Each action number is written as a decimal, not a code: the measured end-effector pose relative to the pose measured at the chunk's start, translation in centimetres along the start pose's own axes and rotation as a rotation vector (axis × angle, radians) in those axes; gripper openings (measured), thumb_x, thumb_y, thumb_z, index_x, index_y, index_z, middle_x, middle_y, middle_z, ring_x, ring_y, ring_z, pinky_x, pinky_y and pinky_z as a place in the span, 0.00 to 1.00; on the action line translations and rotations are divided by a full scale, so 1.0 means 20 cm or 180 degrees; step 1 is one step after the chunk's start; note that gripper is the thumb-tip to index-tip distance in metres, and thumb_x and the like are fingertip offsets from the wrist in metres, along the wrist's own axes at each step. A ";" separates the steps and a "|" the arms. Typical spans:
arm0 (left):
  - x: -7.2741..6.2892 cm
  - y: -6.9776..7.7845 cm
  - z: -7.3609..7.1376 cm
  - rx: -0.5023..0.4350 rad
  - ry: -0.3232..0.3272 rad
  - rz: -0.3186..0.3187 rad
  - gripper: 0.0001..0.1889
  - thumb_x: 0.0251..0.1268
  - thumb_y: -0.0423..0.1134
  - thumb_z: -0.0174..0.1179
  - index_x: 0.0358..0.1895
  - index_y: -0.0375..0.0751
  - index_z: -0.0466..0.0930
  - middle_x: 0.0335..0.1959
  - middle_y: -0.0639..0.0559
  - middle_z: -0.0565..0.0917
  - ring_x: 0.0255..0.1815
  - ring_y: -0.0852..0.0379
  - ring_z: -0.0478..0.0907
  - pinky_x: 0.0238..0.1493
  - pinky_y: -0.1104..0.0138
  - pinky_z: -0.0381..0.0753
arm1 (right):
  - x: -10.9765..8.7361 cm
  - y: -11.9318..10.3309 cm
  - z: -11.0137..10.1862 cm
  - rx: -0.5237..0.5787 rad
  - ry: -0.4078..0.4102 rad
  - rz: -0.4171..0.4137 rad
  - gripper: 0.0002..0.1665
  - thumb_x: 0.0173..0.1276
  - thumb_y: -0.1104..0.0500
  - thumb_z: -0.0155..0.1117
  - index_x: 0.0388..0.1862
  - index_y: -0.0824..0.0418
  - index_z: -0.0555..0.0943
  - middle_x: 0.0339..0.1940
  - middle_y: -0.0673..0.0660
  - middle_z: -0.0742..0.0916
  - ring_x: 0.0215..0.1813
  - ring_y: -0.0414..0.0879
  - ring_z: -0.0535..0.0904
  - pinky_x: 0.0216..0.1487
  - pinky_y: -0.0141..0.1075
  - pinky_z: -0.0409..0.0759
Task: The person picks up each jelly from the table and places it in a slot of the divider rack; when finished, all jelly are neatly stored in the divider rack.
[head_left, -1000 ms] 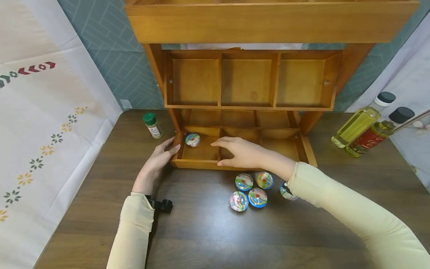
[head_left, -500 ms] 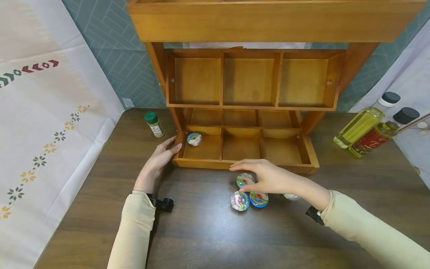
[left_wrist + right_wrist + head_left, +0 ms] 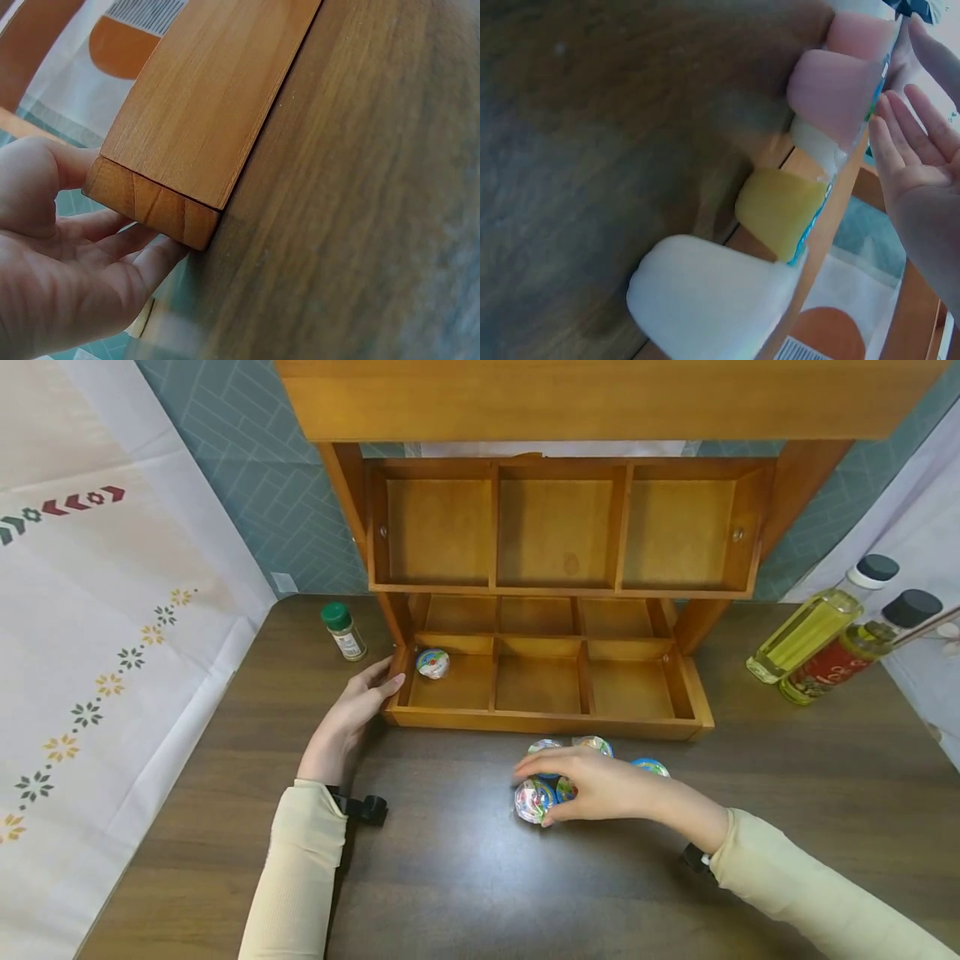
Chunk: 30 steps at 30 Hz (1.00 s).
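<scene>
My left hand [image 3: 348,714] holds the left end of a wooden rack's lower tray [image 3: 487,720], thumb on its upper edge. In the left wrist view, its fingers [image 3: 154,262] curl behind the tray's corner. My right hand [image 3: 592,783] is over a cluster of small jelly cups with printed foil lids, thumb and fingers spread. One jelly cup [image 3: 529,803] lies between its fingertips and thumb. The right wrist view shows pink [image 3: 832,97], yellow [image 3: 780,214] and white [image 3: 712,300] cups from the side, the hand just above the lids. Another cup [image 3: 432,663] sits in the tray's left compartment.
The rack's middle tray [image 3: 558,592] and top board [image 3: 600,402] stand above the lower tray. A green-capped spice jar [image 3: 344,632] is to the left. Two oil bottles [image 3: 813,631] [image 3: 847,652] stand at the right. Another cup [image 3: 651,767] lies right of the cluster.
The right hand has moved from over the tray's middle, back toward the front and down onto the cup cluster. The left hand has stayed on the tray's end.
</scene>
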<state>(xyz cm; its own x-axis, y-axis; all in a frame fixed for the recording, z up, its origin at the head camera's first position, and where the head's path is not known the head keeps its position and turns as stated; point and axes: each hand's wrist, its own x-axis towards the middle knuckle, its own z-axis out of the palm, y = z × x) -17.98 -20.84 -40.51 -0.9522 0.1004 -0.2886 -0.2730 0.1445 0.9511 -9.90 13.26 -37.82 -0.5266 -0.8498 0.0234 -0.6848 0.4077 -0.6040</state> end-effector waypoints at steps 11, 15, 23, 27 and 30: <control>0.00 0.00 0.01 -0.0016 -0.0027 0.0049 0.31 0.72 0.37 0.48 0.73 0.36 0.47 0.71 0.38 0.58 0.67 0.47 0.59 0.67 0.59 0.58 | 0.01 -0.02 0.02 -0.0089 -0.0262 -0.0052 0.33 0.52 0.57 0.74 0.59 0.58 0.76 0.58 0.48 0.79 0.60 0.46 0.73 0.59 0.39 0.72; 0.01 -0.01 0.00 -0.0021 -0.0012 0.0025 0.31 0.71 0.37 0.48 0.73 0.36 0.47 0.70 0.39 0.58 0.67 0.47 0.59 0.67 0.59 0.59 | 0.03 -0.02 0.01 -0.0175 -0.0298 -0.0061 0.34 0.51 0.56 0.75 0.58 0.59 0.76 0.57 0.49 0.80 0.60 0.46 0.74 0.59 0.38 0.72; 0.00 0.00 0.00 -0.0010 -0.0026 0.0033 0.32 0.72 0.37 0.48 0.73 0.36 0.46 0.71 0.38 0.57 0.68 0.47 0.58 0.68 0.58 0.57 | 0.04 -0.03 0.01 -0.0292 -0.0381 0.0005 0.33 0.52 0.54 0.74 0.58 0.59 0.76 0.58 0.49 0.80 0.60 0.47 0.73 0.60 0.39 0.72; 0.00 0.01 0.00 -0.0036 -0.0043 0.0025 0.32 0.72 0.37 0.47 0.73 0.36 0.46 0.71 0.38 0.57 0.68 0.47 0.58 0.67 0.58 0.58 | 0.05 -0.03 0.02 -0.0328 -0.0375 0.0002 0.31 0.53 0.54 0.73 0.58 0.58 0.77 0.57 0.48 0.80 0.60 0.46 0.74 0.59 0.39 0.72; -0.01 0.01 -0.01 -0.0042 -0.0046 0.0038 0.31 0.72 0.36 0.47 0.73 0.36 0.46 0.71 0.38 0.57 0.67 0.47 0.58 0.67 0.58 0.58 | 0.05 -0.03 0.02 -0.0295 -0.0324 -0.0051 0.30 0.54 0.54 0.73 0.57 0.58 0.78 0.56 0.48 0.81 0.59 0.45 0.74 0.58 0.38 0.73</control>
<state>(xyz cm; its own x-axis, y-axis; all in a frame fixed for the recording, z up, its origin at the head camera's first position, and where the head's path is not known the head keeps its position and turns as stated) -17.90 -20.93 -40.27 -0.9534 0.1162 -0.2786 -0.2634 0.1303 0.9558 -9.78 12.04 -37.71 -0.4646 -0.8841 -0.0513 -0.7389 0.4189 -0.5278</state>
